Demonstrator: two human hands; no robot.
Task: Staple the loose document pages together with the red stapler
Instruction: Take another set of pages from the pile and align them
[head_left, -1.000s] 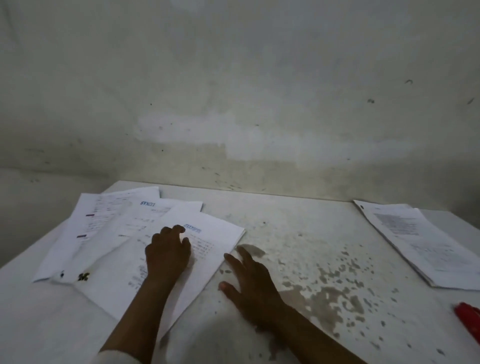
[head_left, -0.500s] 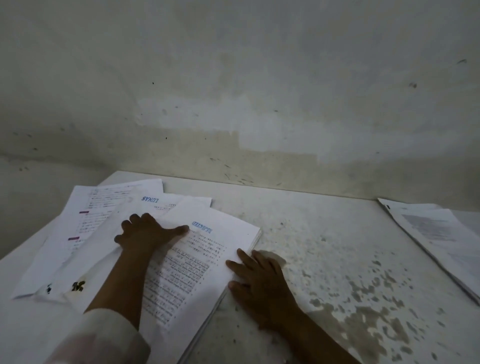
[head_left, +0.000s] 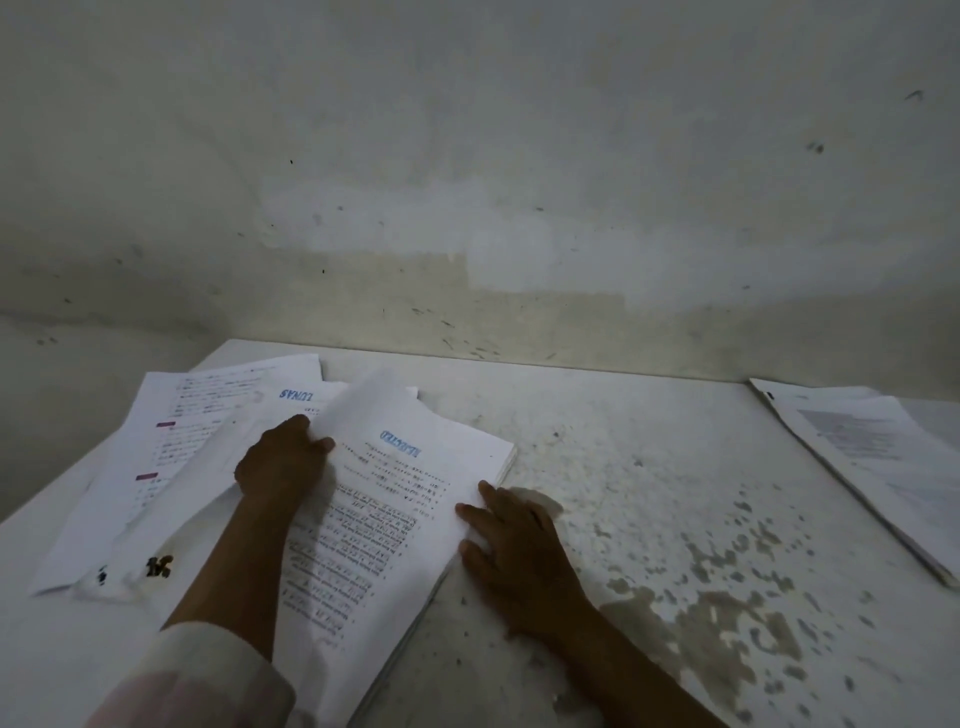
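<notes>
1. Head view: a stained, off-white wall fills the upper half of the picture and meets the far edge of the tabletop.
2. A white tabletop takes up the lower half. Its right front part is blotched with dark patches where the surface has worn away.
3. Toward the left edge of the tabletop lies the stack of document pages, printed with dense text under a blue heading that reads upside down from this angle. Its far right corner points toward the middle of the tabletop.
4. Under and behind that stack, other loose sheets fan out toward the far left corner, one with another blue heading, one with small purple marks.
5. At the right edge of the tabletop, well apart from the hands, a second pile of papers lies at a slant and runs out of the picture.
6. The left hand, in a pale sleeve, grips the left edge of the top page, fingers curled round it with the thumb on top; the page's far end is lifted and curves up off the stack.
7. The right hand lies flat on the tabletop with straight fingers spread, its fingertips touching the right edge of the stack. The two hands are apart, the stack between them.
8. The red stapler is not in view.
</notes>
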